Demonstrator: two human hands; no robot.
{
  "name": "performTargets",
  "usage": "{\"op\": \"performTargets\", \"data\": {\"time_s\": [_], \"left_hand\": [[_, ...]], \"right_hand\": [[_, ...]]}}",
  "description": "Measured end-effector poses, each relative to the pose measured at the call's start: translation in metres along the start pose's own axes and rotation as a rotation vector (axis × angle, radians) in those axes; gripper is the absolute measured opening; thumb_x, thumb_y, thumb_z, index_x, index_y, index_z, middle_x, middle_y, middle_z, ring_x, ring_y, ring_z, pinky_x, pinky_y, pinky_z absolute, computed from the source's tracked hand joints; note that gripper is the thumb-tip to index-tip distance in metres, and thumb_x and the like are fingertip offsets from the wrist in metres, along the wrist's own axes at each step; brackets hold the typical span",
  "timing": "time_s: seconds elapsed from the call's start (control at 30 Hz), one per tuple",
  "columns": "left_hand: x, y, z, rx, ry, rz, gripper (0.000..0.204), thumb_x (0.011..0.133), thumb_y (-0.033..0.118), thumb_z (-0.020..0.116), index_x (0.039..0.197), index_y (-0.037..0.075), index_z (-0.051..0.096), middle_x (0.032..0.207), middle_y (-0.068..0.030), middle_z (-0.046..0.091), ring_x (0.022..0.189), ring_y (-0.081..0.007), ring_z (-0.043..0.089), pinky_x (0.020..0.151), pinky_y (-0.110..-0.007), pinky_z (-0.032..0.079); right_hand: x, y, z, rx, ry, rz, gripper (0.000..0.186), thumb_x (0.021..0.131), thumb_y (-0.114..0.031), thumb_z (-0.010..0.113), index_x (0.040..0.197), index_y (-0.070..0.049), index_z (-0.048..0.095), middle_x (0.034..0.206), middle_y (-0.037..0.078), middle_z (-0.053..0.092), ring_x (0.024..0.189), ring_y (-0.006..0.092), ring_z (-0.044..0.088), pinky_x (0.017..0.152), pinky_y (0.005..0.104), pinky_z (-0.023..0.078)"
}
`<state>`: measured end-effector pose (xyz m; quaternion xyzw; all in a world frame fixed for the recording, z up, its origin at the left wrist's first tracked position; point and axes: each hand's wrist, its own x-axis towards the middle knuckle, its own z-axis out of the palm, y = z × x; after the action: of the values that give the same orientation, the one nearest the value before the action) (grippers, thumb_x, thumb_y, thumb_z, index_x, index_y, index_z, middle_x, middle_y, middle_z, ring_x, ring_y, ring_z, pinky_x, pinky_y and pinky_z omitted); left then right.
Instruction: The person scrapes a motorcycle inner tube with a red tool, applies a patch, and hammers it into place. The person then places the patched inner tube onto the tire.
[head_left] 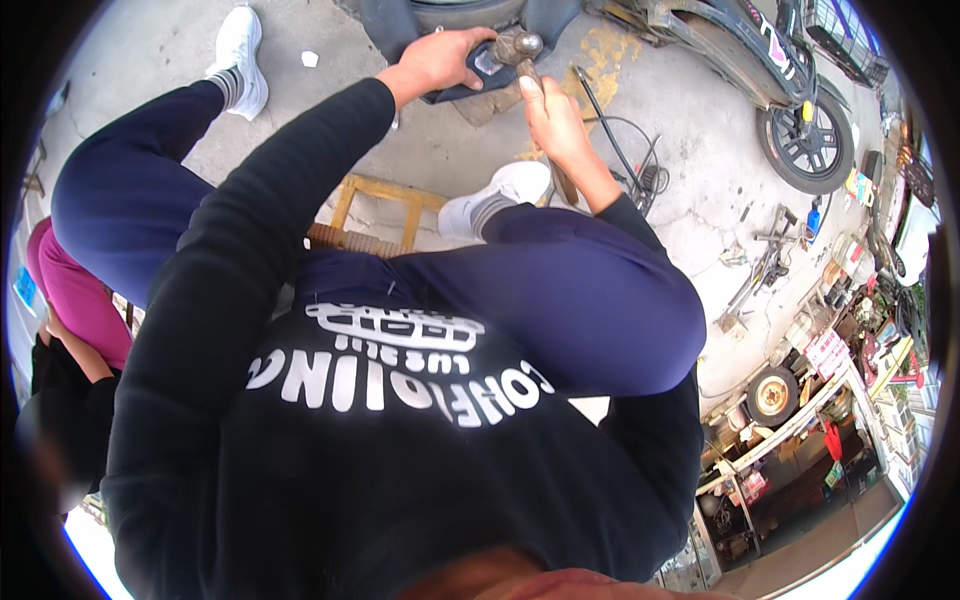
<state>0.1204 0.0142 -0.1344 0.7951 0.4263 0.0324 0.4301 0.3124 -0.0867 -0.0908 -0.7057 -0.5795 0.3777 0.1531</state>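
My right hand (pixel 556 122) is wrapped round the wooden handle of a hammer (pixel 519 46), whose worn metal head is up beside my left hand. The handle runs down past my wrist. My left hand (pixel 440 60) grips the near edge of a bulky black part (pixel 487 64), fingers above and thumb below. The hammer head overlaps that edge in view; whether it touches, I cannot tell. A curved dark piece (pixel 455 14) sits within the black part, cut off by the top of the view. Beneath its near edge lies a brownish block (pixel 492 104).
A yellow wooden stool frame (pixel 410 215) is under me. Right of my hand lie a black rod (pixel 603 118) and coiled cable (pixel 652 180). A scooter wheel (pixel 806 142) stands upper right, scattered tools (pixel 768 262) below it. Another person's purple-clad leg (pixel 85 290) is at left.
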Motion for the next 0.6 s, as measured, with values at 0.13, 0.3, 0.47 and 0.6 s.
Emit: {"op": "performTargets", "data": {"time_s": [0.13, 0.3, 0.47, 0.6], "left_hand": [[0.001, 0.007, -0.001, 0.049, -0.022, -0.066, 0.08, 0.065, 0.02, 0.084, 0.136, 0.024, 0.048, 0.111, -0.0145, 0.067, 0.104, -0.0328, 0.063, 0.089, -0.04, 0.05], [-0.002, -0.002, 0.006, 0.023, 0.063, 0.014, 0.08, 0.064, 0.02, 0.084, 0.136, 0.023, 0.048, 0.109, -0.0145, 0.068, 0.102, -0.0332, 0.063, 0.088, -0.041, 0.05], [0.002, 0.008, -0.004, 0.034, -0.033, -0.045, 0.08, 0.066, 0.021, 0.083, 0.137, 0.021, 0.048, 0.109, -0.0148, 0.068, 0.103, -0.0333, 0.063, 0.088, -0.04, 0.05], [-0.002, 0.006, -0.004, 0.063, 0.001, -0.039, 0.084, 0.064, 0.023, 0.084, 0.139, 0.015, 0.046, 0.111, -0.0169, 0.067, 0.105, -0.0332, 0.062, 0.089, -0.04, 0.049]], "right_hand": [[-0.007, 0.001, 0.002, 0.012, 0.067, -0.069, 0.042, 0.101, -0.04, 0.044, 0.094, 0.001, 0.052, 0.073, 0.025, 0.061, 0.071, 0.0436, 0.062, 0.064, 0.0484, 0.047], [-0.01, -0.007, -0.007, 0.058, -0.017, 0.007, 0.044, 0.1, -0.041, 0.044, 0.095, 0.002, 0.053, 0.073, 0.025, 0.062, 0.069, 0.0431, 0.062, 0.063, 0.0489, 0.047], [-0.006, -0.016, -0.011, -0.115, -0.071, 0.064, 0.05, 0.099, -0.043, 0.046, 0.098, 0.006, 0.054, 0.079, 0.033, 0.062, 0.082, 0.0512, 0.06, 0.072, 0.0542, 0.047], [0.0, -0.039, -0.026, -0.08, 0.005, -0.029, 0.054, 0.099, -0.044, 0.044, 0.094, 0.009, 0.055, 0.083, 0.036, 0.061, 0.085, 0.0518, 0.06, 0.074, 0.0535, 0.048]]}}
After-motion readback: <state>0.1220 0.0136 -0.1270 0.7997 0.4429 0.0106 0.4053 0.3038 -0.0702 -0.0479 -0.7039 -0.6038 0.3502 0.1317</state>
